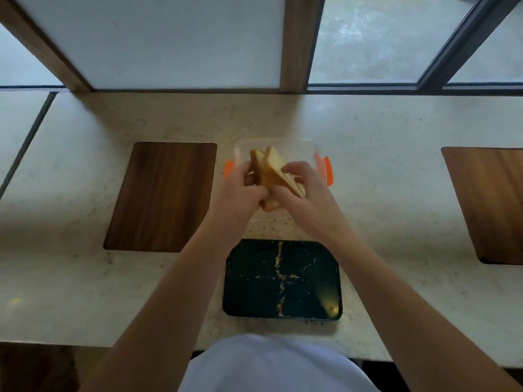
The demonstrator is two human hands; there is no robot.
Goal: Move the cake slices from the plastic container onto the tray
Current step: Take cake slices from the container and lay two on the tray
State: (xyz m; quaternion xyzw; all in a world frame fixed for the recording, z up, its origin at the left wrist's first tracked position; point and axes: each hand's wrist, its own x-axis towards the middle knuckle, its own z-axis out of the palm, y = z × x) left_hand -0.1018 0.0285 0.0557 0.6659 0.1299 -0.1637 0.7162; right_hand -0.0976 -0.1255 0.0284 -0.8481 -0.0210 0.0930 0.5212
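A clear plastic container [308,148] with orange side clips stands on the counter, just beyond a black tray [308,267]. The tray lies in front of me and bears only yellow crumbs. Both hands reach over the container. My left hand [237,190] and my right hand [305,188] together grip a bunch of pale yellow cake slices [271,168]. The slices stand on edge and tilt, raised above the container's floor. Their lower ends are hidden behind my fingers.
A dark wooden board [161,196] is set into the pale stone counter [85,278] left of the container, another wooden board [492,202] at the far right. Window frames and glass run along the counter's back edge. My white shirt [268,366] shows at the near edge.
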